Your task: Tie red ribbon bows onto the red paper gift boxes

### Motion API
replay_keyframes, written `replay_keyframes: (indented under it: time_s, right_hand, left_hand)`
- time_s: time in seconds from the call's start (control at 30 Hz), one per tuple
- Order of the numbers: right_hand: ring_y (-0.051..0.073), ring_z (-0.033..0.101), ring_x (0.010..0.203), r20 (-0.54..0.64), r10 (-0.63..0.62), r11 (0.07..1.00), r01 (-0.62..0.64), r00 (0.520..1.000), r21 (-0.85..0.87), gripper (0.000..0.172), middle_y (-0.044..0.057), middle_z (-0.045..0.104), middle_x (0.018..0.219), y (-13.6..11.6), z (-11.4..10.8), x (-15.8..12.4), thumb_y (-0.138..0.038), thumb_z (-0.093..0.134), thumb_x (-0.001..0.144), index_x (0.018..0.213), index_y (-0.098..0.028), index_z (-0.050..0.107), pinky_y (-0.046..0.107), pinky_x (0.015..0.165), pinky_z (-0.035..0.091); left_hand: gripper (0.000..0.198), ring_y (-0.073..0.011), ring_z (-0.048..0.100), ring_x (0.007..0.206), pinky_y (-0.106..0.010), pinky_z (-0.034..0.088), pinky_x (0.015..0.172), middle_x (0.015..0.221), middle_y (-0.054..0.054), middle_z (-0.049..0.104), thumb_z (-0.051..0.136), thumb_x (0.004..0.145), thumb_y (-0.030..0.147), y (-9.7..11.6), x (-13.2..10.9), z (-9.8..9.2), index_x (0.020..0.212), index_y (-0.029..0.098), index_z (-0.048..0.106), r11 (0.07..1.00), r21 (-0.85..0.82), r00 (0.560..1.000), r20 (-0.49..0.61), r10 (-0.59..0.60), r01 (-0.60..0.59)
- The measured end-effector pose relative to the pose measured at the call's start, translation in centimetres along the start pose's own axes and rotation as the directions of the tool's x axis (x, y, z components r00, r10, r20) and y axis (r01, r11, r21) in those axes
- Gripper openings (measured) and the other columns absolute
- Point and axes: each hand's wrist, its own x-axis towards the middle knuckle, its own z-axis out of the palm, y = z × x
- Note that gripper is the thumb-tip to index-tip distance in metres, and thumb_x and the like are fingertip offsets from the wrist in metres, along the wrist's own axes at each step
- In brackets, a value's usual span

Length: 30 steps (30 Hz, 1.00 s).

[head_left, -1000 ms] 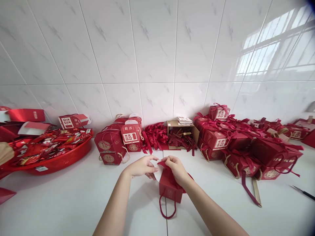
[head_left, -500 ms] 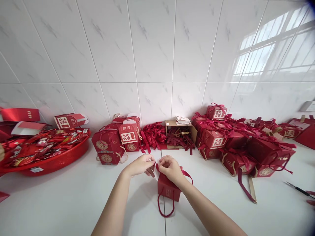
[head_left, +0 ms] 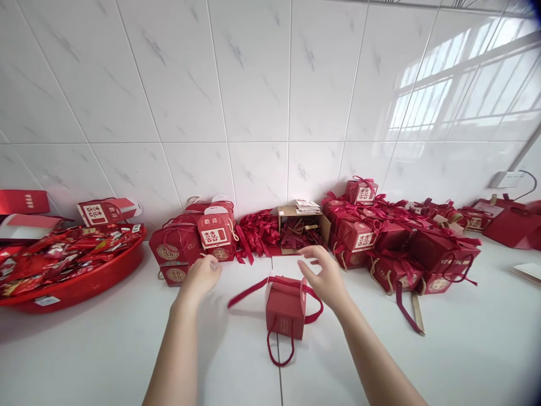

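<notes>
A small red gift box [head_left: 285, 310] with a cord handle stands on the white counter [head_left: 105, 349] in front of me. A red ribbon [head_left: 247, 293] lies across its top and trails off to the left and right. My left hand [head_left: 202, 277] hovers left of the box, fingers curled and blurred, with nothing visible in it. My right hand [head_left: 322, 275] floats just right of the box with fingers spread, clear of the ribbon.
A red basin of sweets [head_left: 71, 265] sits at the left. Finished red boxes [head_left: 192, 245] stand behind my left hand, a cardboard box of ribbons [head_left: 300, 228] at centre back, and a big heap of red boxes [head_left: 397, 242] at the right.
Both hands let go of the ribbon at the box top and moved apart, left hand to the left, right hand up and right. The ribbon now lies loose across the box.
</notes>
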Motion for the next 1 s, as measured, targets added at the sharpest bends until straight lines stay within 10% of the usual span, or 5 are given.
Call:
replay_keyframes:
  time_s: [0.1, 0.27, 0.63, 1.0]
  right_hand:
    - [0.021, 0.060, 0.081, 0.078, 0.219, 0.975, -0.220, 0.973, 0.006, 0.020, 0.007, 0.064, 0.087, 2.0, -2.0, -1.0, -0.039, 0.054, 0.081, 0.084, -0.020, 0.058, 0.034, 0.072, 0.047]
    - [0.021, 0.060, 0.079, 0.268, 0.367, 0.924, -0.382, 0.891, 0.004, 0.035, 0.006, 0.064, 0.085, 5.7, -1.1, -3.6, -0.054, 0.055, 0.077, 0.079, -0.019, 0.054, 0.034, 0.071, 0.045]
    - [0.012, 0.043, 0.058, 0.331, 0.435, 0.899, -0.427, 0.838, -0.101, 0.038, -0.004, 0.048, 0.061, 5.5, 1.3, -2.5, -0.051, 0.066, 0.067, 0.070, -0.021, 0.042, 0.025, 0.053, 0.032]
    - [0.008, 0.034, 0.050, 0.430, 0.436, 0.868, -0.495, 0.791, 0.029, 0.043, -0.007, 0.040, 0.055, 6.5, 0.0, -2.9, -0.058, 0.065, 0.066, 0.064, -0.019, 0.044, 0.022, 0.048, 0.027]
  left_hand:
    - [0.026, -0.0193, 0.058, 0.103, -0.025, 0.044, 0.085, 0.109, -0.004, 0.064, 0.045, 0.082, 0.040, 3.1, -1.0, 1.1, 0.097, 0.022, 0.057, 0.953, -0.226, 0.961, 0.141, 0.236, -0.201]
    - [0.023, -0.0177, 0.055, 0.096, -0.026, 0.043, 0.085, 0.100, -0.003, 0.059, 0.051, 0.080, 0.040, 6.8, -2.8, 3.7, 0.091, 0.020, 0.053, 0.778, -0.572, 0.758, 0.377, 0.532, -0.261]
    - [0.038, -0.0123, 0.045, 0.063, -0.024, 0.036, 0.056, 0.074, 0.003, 0.049, 0.064, 0.067, 0.046, 6.4, -2.8, 7.6, 0.085, 0.021, 0.041, 0.887, -0.449, 0.763, 0.533, 0.364, -0.109]
    - [0.051, -0.0083, 0.022, 0.053, -0.023, 0.016, 0.045, 0.058, 0.006, 0.029, 0.059, 0.065, 0.067, 4.8, -1.2, 4.5, 0.064, 0.017, 0.049, 0.858, -0.514, 0.739, 0.577, 0.349, -0.004]
